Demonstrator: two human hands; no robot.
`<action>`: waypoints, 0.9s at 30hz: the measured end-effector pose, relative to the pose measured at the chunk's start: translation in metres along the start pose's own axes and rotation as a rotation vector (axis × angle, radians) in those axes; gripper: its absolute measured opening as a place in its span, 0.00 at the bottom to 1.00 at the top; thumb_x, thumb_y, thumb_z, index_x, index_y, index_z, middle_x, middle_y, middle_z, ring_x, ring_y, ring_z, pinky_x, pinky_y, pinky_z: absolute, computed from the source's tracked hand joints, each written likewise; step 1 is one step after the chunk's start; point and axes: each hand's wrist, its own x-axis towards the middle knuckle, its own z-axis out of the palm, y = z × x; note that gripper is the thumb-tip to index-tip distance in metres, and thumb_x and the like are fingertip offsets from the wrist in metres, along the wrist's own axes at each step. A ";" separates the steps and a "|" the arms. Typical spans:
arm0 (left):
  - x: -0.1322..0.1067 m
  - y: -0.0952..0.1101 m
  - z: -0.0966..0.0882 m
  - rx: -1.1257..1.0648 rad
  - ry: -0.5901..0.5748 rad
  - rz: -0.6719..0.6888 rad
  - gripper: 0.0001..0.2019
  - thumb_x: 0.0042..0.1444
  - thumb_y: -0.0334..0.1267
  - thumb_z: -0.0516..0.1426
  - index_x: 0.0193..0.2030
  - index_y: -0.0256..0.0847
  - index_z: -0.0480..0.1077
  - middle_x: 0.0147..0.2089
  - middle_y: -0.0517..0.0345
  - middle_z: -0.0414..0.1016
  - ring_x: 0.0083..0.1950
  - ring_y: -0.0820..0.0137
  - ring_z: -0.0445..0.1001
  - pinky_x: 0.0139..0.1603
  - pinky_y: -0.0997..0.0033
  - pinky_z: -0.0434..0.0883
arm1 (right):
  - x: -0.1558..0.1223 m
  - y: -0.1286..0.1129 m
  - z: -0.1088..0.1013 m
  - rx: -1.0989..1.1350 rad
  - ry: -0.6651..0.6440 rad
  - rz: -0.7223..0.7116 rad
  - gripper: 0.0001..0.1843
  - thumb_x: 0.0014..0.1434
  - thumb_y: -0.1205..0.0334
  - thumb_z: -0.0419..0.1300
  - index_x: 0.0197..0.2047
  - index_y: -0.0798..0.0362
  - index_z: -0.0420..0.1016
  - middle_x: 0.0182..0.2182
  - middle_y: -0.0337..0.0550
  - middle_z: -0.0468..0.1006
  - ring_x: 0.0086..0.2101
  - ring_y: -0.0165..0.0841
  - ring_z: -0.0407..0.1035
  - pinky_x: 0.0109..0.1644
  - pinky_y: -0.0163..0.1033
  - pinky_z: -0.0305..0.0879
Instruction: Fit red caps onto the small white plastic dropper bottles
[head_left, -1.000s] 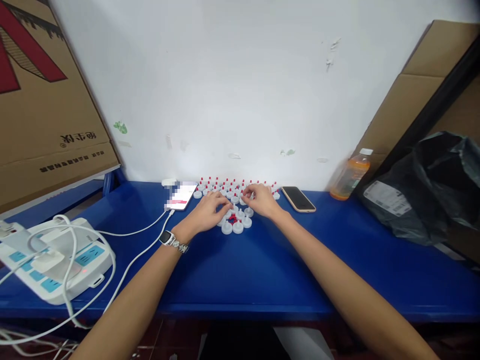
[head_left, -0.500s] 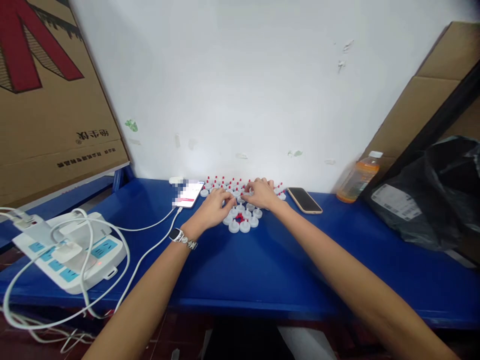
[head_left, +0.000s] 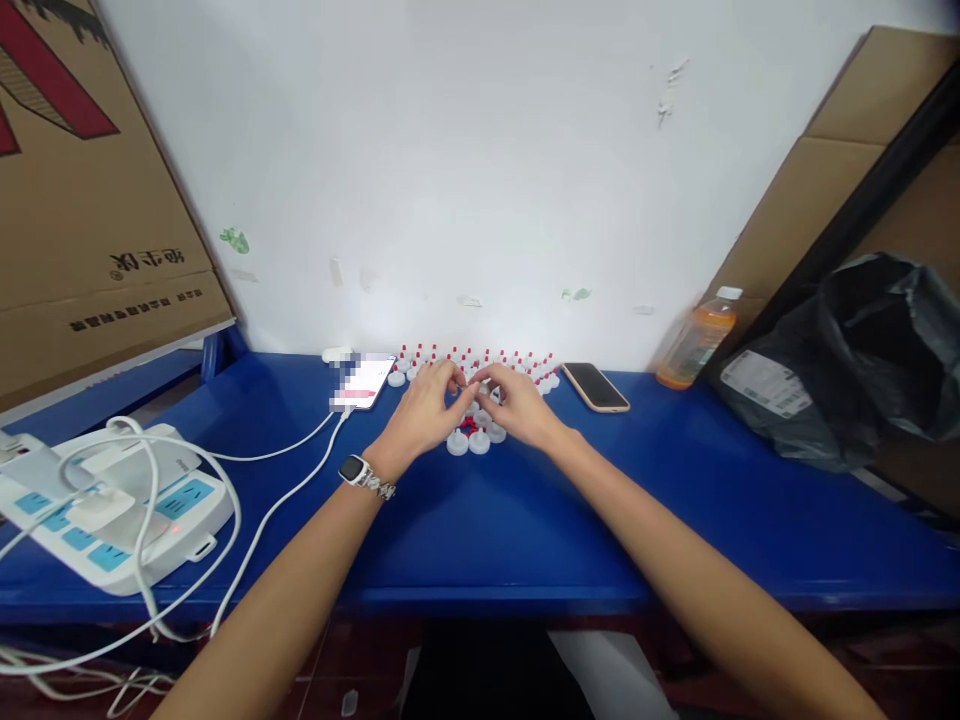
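Note:
My left hand [head_left: 429,408] and my right hand [head_left: 523,404] meet over a cluster of white nozzle caps, fingertips close together. Both hands have thumb and fingers bent into a pinch. What they hold, if anything, is too small and too covered to make out. Behind the fingers stand several white nozzle caps with red tips [head_left: 397,378], in rows near the wall. In front, white nozzle caps without red tips [head_left: 457,442] ring a small pile of loose red tips [head_left: 469,424]. Part of the cluster is hidden under my hands.
On the blue table [head_left: 510,540], a lit phone [head_left: 375,380] lies left of the caps and a dark-screened phone [head_left: 596,387] right. A power strip [head_left: 142,540] with white cables stands left. An orange drink bottle [head_left: 697,340] and black plastic bag [head_left: 832,380] are at right.
My hands have come together, fingertips now nearly touching over the caps. The right hand has moved down from the back rows. The whole view has shifted slightly.

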 end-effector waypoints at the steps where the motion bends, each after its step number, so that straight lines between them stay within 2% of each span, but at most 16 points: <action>1: -0.001 0.003 0.001 0.046 -0.023 0.021 0.10 0.68 0.45 0.50 0.39 0.42 0.65 0.39 0.54 0.70 0.43 0.63 0.68 0.44 0.62 0.67 | -0.005 -0.004 0.002 0.022 0.021 0.001 0.09 0.60 0.64 0.56 0.44 0.51 0.73 0.39 0.41 0.78 0.34 0.32 0.69 0.41 0.37 0.64; 5: -0.002 0.010 0.002 0.245 -0.063 0.123 0.13 0.71 0.41 0.42 0.41 0.41 0.64 0.40 0.50 0.70 0.43 0.61 0.66 0.47 0.59 0.65 | -0.012 -0.019 0.007 0.100 0.128 0.051 0.11 0.58 0.64 0.56 0.45 0.51 0.71 0.37 0.40 0.77 0.34 0.31 0.68 0.41 0.36 0.66; 7: -0.002 0.011 0.005 0.263 -0.059 0.134 0.15 0.72 0.41 0.40 0.41 0.41 0.64 0.39 0.51 0.70 0.43 0.61 0.65 0.47 0.59 0.65 | -0.013 -0.024 0.008 0.123 0.176 0.030 0.11 0.59 0.64 0.56 0.47 0.51 0.69 0.39 0.41 0.76 0.35 0.32 0.69 0.43 0.37 0.68; 10: 0.000 0.012 0.009 0.132 -0.018 0.067 0.17 0.72 0.42 0.39 0.39 0.42 0.64 0.36 0.54 0.69 0.41 0.63 0.66 0.44 0.62 0.65 | -0.011 -0.028 0.008 0.096 0.212 -0.073 0.13 0.61 0.66 0.54 0.50 0.50 0.68 0.44 0.45 0.76 0.42 0.35 0.71 0.49 0.40 0.68; 12: 0.001 0.011 0.010 0.008 0.055 -0.024 0.18 0.72 0.43 0.39 0.37 0.42 0.63 0.34 0.55 0.69 0.38 0.65 0.67 0.41 0.63 0.65 | -0.008 -0.025 0.006 0.041 0.240 -0.130 0.14 0.62 0.68 0.52 0.50 0.50 0.68 0.47 0.48 0.74 0.48 0.37 0.70 0.54 0.42 0.67; 14: 0.003 0.008 0.006 -0.085 0.141 -0.128 0.20 0.72 0.46 0.38 0.35 0.42 0.62 0.32 0.57 0.68 0.34 0.67 0.66 0.37 0.64 0.64 | -0.007 -0.017 0.002 -0.015 0.297 -0.114 0.14 0.62 0.69 0.50 0.49 0.51 0.70 0.48 0.49 0.73 0.51 0.38 0.69 0.57 0.43 0.65; 16: 0.003 0.002 0.001 -0.116 0.162 -0.170 0.22 0.72 0.49 0.37 0.33 0.42 0.62 0.29 0.58 0.66 0.32 0.67 0.65 0.36 0.65 0.64 | -0.007 -0.004 -0.004 -0.053 0.353 -0.023 0.11 0.62 0.68 0.51 0.45 0.51 0.71 0.46 0.49 0.73 0.48 0.38 0.70 0.55 0.42 0.65; 17: 0.003 -0.001 0.000 -0.096 0.115 -0.130 0.22 0.72 0.49 0.38 0.32 0.42 0.62 0.29 0.58 0.66 0.34 0.67 0.66 0.39 0.64 0.64 | -0.008 0.002 -0.008 -0.059 0.364 0.030 0.10 0.61 0.67 0.52 0.44 0.52 0.71 0.45 0.48 0.74 0.45 0.37 0.70 0.54 0.42 0.66; 19: 0.002 -0.007 -0.001 -0.034 -0.059 0.012 0.21 0.70 0.49 0.43 0.32 0.41 0.67 0.33 0.56 0.69 0.39 0.65 0.67 0.46 0.61 0.65 | -0.010 0.013 -0.012 -0.050 0.347 0.106 0.08 0.61 0.65 0.54 0.43 0.51 0.72 0.42 0.45 0.76 0.42 0.36 0.71 0.51 0.41 0.66; 21: 0.000 -0.012 0.002 0.024 -0.191 0.090 0.18 0.68 0.49 0.48 0.36 0.42 0.72 0.39 0.54 0.71 0.44 0.63 0.68 0.51 0.59 0.65 | -0.011 0.019 -0.013 -0.042 0.316 0.126 0.08 0.61 0.63 0.55 0.42 0.51 0.73 0.42 0.44 0.77 0.44 0.37 0.71 0.53 0.41 0.65; 24: -0.002 -0.016 0.006 0.057 -0.264 0.092 0.16 0.66 0.49 0.51 0.43 0.44 0.76 0.43 0.53 0.72 0.48 0.61 0.68 0.53 0.57 0.66 | -0.007 0.020 -0.007 -0.108 0.302 0.138 0.07 0.59 0.61 0.59 0.40 0.51 0.76 0.43 0.46 0.75 0.48 0.39 0.68 0.56 0.43 0.62; 27: -0.002 -0.017 0.003 0.052 -0.258 0.066 0.17 0.67 0.47 0.49 0.44 0.44 0.77 0.43 0.52 0.73 0.48 0.61 0.69 0.53 0.56 0.66 | 0.004 0.022 0.000 -0.162 0.203 0.183 0.07 0.57 0.60 0.60 0.37 0.51 0.77 0.38 0.45 0.76 0.44 0.38 0.70 0.51 0.42 0.63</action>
